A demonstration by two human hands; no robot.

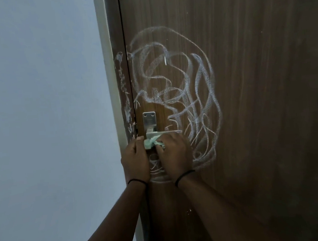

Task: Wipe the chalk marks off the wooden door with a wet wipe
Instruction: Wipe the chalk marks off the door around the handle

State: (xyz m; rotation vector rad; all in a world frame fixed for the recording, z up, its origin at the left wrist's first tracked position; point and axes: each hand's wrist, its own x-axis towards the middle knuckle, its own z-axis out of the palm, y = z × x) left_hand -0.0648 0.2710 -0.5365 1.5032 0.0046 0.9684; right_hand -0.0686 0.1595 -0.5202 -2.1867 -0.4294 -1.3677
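Dark brown wood grain runs in fine vertical streaks down the door (257,92), which fills the right two thirds of the frame. White chalk marks (175,92) sprawl over it in loose, powdery loops at the centre, a rough oval outline enclosing tangled curls and long wavy strokes; thinner scratchy chalk also runs down the door frame (121,85) just left of the door's edge. Below the scribbles sits a brushed-metal handle (150,124), a rectangular plate with two screws and a flat lever pointing right. The wet wipe (152,142), pale green and crumpled into a soft wad, is held right under that lever, low in the centre of the frame, between both hands. The left hand (135,160) curls its fingers round the wipe's left side, thumb up at the top; the right hand (174,153) has its fingers bent over the wipe from the right, knuckles toward the camera. Both forearms rise from the bottom edge, each wrist wearing a thin black band. A smooth, pale grey-blue wall (44,111) occupies the left of the frame in dim light.
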